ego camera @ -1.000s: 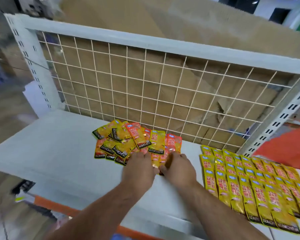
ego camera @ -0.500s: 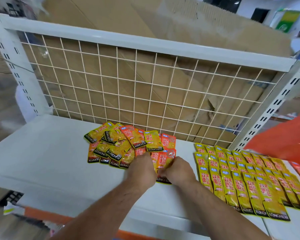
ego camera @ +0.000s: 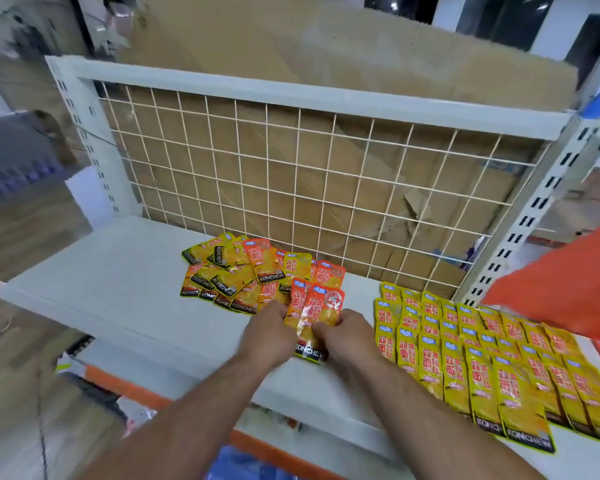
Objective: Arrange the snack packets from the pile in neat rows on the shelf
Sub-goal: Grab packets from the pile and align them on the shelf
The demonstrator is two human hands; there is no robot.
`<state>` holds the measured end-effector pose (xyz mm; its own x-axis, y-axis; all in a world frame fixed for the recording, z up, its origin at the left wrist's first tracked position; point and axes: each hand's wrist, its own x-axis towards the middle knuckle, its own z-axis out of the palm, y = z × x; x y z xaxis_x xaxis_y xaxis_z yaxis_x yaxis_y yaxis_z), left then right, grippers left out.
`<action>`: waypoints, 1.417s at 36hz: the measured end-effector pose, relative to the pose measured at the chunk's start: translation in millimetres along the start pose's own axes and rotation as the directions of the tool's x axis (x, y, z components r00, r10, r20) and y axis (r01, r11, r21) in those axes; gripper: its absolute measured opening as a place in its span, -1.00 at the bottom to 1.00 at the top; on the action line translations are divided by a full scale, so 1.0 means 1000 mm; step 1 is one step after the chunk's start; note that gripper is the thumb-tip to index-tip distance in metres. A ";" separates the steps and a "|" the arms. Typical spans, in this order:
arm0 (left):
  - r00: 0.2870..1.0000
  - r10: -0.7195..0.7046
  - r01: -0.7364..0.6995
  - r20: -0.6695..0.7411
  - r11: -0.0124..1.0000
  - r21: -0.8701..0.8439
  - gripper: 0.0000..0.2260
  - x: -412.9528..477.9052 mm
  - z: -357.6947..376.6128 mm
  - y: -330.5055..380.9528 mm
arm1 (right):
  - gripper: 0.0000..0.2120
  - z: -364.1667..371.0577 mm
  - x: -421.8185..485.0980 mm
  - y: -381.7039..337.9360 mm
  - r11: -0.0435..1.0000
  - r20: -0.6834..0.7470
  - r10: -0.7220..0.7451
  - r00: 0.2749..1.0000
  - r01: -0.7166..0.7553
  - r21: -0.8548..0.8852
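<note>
Gripping a few orange snack packets (ego camera: pixel 321 310), the left hand (ego camera: pixel 265 336) and right hand (ego camera: pixel 350 337) are curling their fingers round them over the shelf (ego camera: pixel 118 271) front. The pile (ego camera: pixel 243 271) is lying just behind, the rows (ego camera: pixel 482 351) to the right.

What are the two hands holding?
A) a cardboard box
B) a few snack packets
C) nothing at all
B: the left hand and the right hand both grip a few snack packets just in front of the pile.
</note>
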<state>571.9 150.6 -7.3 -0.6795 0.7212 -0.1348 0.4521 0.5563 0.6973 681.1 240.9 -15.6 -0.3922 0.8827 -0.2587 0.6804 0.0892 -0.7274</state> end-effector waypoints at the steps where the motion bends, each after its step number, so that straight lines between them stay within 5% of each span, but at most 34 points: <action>1: 0.999 -0.033 0.034 0.007 0.997 -0.068 -0.83 -0.006 -0.001 0.003 | -0.75 -0.003 -0.002 0.004 0.998 0.017 -0.010 1.000 0.009 0.061; 8: 0.980 -0.161 0.199 0.120 0.868 -0.455 -0.68 -0.058 0.000 0.017 | -0.87 -0.019 -0.018 0.026 0.922 0.121 -0.084 0.989 0.031 0.387; 12: 0.975 -0.217 0.214 0.053 0.842 -0.495 -0.90 -0.076 0.010 0.016 | -0.71 -0.027 -0.029 0.038 0.924 0.146 -0.139 0.980 0.075 0.376; 15: 0.977 -0.209 0.198 0.036 0.840 -0.506 -0.95 -0.092 0.017 0.013 | -0.58 -0.029 -0.039 0.056 0.929 0.159 -0.129 0.979 0.063 0.364; 18: 0.983 -0.173 0.181 0.064 0.831 -0.526 -0.93 -0.108 0.020 0.017 | -0.78 -0.047 -0.066 0.062 0.937 0.109 -0.138 0.984 0.094 0.335; 21: 0.987 -0.117 0.157 0.109 0.827 -0.540 -0.89 -0.120 0.024 0.026 | -0.75 -0.060 -0.084 0.076 0.923 0.034 -0.109 0.993 0.089 0.375; 25: 0.985 -0.031 0.121 0.172 0.830 -0.544 -0.84 -0.142 0.038 0.032 | -0.61 -0.068 -0.104 0.106 0.916 -0.096 0.007 0.995 0.032 0.399; 28: 0.974 0.014 0.107 0.227 0.850 -0.515 -0.85 -0.159 0.053 0.033 | -0.69 -0.079 -0.141 0.121 0.900 -0.128 0.097 0.987 -0.032 0.434; 35: 0.913 0.102 0.094 0.395 0.890 -0.446 -0.94 -0.202 0.094 0.042 | -0.91 -0.109 -0.210 0.175 0.900 -0.202 0.180 0.963 -0.079 0.429; 44: 0.826 0.189 0.033 0.530 0.924 -0.381 -0.93 -0.265 0.142 0.090 | -0.64 -0.165 -0.278 0.238 0.857 -0.334 0.283 0.899 -0.080 0.510; 51: 0.774 0.271 -0.046 0.573 0.926 -0.375 -0.89 -0.318 0.195 0.150 | -0.69 -0.230 -0.313 0.295 0.827 -0.375 0.322 0.869 -0.065 0.558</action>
<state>968.3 85.6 2.4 -0.0725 0.9451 -0.3187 0.2329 0.3267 0.9160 1146.6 96.4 -2.8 0.1105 0.9691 -0.2207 0.2429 -0.2416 -0.9395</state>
